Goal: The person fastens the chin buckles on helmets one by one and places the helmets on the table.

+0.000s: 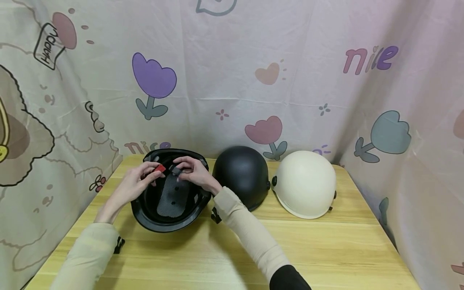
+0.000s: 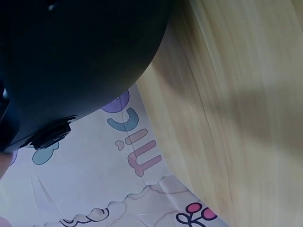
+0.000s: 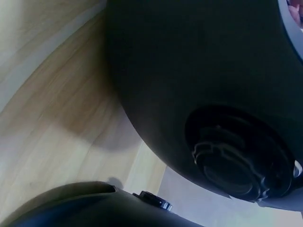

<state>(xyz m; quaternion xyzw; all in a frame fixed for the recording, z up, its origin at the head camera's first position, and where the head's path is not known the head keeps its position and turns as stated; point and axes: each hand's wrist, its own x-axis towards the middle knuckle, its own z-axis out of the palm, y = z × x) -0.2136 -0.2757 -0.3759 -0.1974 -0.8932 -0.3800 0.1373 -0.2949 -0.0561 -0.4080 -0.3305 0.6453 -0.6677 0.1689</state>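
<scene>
A black helmet [image 1: 148, 219] lies with its hollow inside up at the left of the table. Over its opening, the left hand [image 1: 139, 181] pinches a small red piece [image 1: 160, 168] between thumb and fingers. The right hand [image 1: 195, 174] pinches a dark grey piece [image 1: 175, 170] a short way to the right; the two pieces are apart. In the left wrist view the helmet's outer shell [image 2: 90, 52] fills the upper left. The right wrist view shows its shell [image 3: 156, 71] with a round black knob [image 3: 229, 170]; the right hand's grip is hidden there.
Right of the upturned helmet, a second black helmet [image 1: 241, 175] stands dome up, and a cream helmet [image 1: 308, 185] stands beside it. All are on a wooden table [image 1: 326, 249]. A patterned cloth [image 1: 224, 72] hangs behind and at both sides.
</scene>
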